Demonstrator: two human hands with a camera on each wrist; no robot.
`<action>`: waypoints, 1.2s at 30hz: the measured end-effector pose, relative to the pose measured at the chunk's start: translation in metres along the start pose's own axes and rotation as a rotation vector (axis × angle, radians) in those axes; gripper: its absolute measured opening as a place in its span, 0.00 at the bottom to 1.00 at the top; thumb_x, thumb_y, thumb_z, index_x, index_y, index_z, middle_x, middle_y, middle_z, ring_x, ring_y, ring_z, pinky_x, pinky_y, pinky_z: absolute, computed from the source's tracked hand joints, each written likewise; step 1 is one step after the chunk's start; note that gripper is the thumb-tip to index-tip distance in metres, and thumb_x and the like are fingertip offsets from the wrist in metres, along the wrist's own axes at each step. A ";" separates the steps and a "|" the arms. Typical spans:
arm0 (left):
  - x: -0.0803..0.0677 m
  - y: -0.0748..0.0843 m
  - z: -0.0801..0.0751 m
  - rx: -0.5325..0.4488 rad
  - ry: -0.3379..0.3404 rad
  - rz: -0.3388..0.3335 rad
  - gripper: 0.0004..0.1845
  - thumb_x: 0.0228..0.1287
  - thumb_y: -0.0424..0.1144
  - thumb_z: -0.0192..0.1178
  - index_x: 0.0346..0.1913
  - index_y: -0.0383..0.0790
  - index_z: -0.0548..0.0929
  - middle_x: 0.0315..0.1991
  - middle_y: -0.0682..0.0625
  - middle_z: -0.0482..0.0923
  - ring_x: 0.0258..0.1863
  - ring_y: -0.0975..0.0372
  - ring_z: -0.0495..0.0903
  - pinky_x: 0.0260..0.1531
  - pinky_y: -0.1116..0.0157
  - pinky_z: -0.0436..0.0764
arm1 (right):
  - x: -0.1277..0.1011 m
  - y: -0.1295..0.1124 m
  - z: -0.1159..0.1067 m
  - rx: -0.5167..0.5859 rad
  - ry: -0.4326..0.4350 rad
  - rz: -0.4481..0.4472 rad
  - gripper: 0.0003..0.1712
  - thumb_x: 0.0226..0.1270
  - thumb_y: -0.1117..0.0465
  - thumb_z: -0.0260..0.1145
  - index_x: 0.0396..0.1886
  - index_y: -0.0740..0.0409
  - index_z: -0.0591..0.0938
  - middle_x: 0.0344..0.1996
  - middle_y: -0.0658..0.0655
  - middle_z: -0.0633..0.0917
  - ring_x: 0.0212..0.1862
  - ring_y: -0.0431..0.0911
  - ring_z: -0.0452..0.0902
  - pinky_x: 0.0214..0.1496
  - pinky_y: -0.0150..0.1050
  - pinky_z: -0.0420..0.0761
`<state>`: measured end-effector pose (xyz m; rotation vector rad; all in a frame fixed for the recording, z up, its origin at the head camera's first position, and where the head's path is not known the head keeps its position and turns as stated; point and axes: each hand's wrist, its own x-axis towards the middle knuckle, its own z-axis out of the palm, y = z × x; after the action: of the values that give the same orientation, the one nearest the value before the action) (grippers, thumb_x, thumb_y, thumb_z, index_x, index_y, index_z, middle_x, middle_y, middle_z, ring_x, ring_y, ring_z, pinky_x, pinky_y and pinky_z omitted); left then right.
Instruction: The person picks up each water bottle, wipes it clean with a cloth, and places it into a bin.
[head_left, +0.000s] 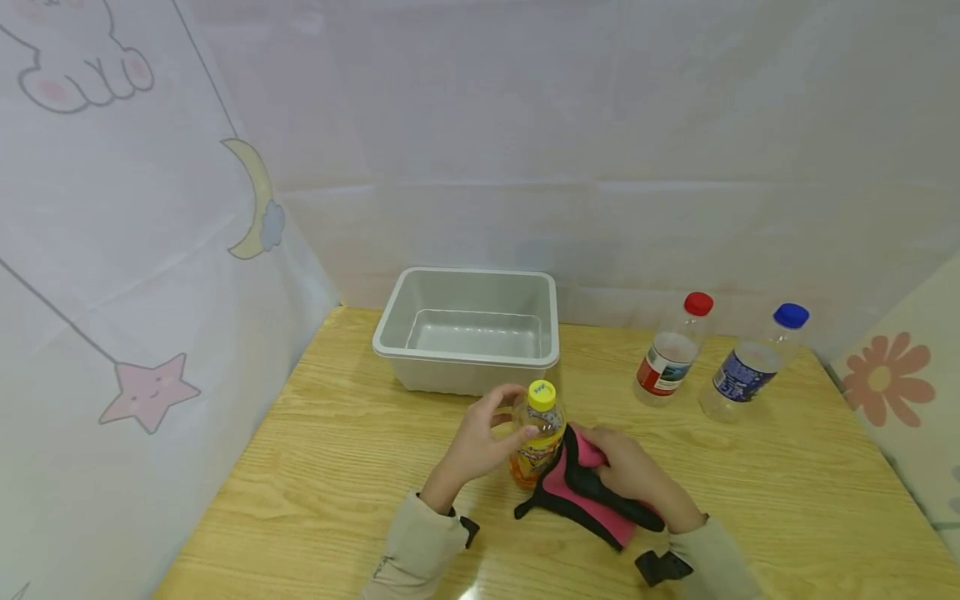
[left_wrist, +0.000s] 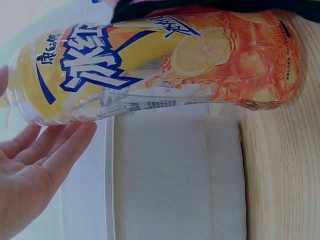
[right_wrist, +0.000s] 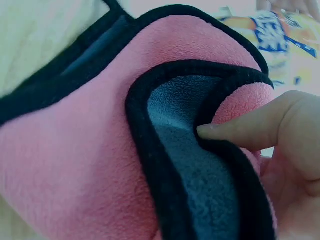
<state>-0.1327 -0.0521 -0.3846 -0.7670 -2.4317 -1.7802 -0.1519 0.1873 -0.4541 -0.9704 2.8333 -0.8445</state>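
Wiping the bottle has only just begun

The left hand [head_left: 480,437] holds the yellow-capped orange drink bottle [head_left: 537,442] upright at 6 o'clock of the grey plastic tub [head_left: 468,329]; the right hand [head_left: 633,475] pinches the pink black-edged cloth [head_left: 581,492] against it.

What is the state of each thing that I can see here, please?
Yellow-cap bottle: upright, capped, held by left hand.
Cloth: folded, pressed against the bottle by right hand.
Tub: empty, open top.
Red-cap bottle: upright, capped, untouched.
Blue-cap bottle: upright, capped, untouched.
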 end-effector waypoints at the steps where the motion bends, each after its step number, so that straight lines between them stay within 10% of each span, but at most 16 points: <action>1: 0.000 0.000 0.000 -0.003 -0.001 -0.003 0.23 0.57 0.29 0.61 0.55 0.25 0.68 0.51 0.35 0.72 0.53 0.47 0.71 0.49 0.52 0.75 | -0.001 0.001 -0.002 -0.006 0.013 -0.008 0.36 0.37 0.83 0.58 0.55 0.68 0.74 0.36 0.56 0.81 0.34 0.42 0.72 0.31 0.33 0.70; 36: 0.003 -0.007 -0.009 -0.085 -0.034 -0.002 0.24 0.57 0.27 0.60 0.55 0.21 0.68 0.52 0.31 0.68 0.52 0.42 0.69 0.48 0.51 0.75 | -0.009 -0.025 -0.057 -0.026 0.189 -0.064 0.36 0.42 0.80 0.65 0.57 0.66 0.72 0.40 0.56 0.81 0.36 0.42 0.72 0.34 0.36 0.74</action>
<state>-0.1409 -0.0606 -0.3870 -0.8088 -2.3923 -1.8976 -0.1415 0.2037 -0.3947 -1.0427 2.9916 -0.9570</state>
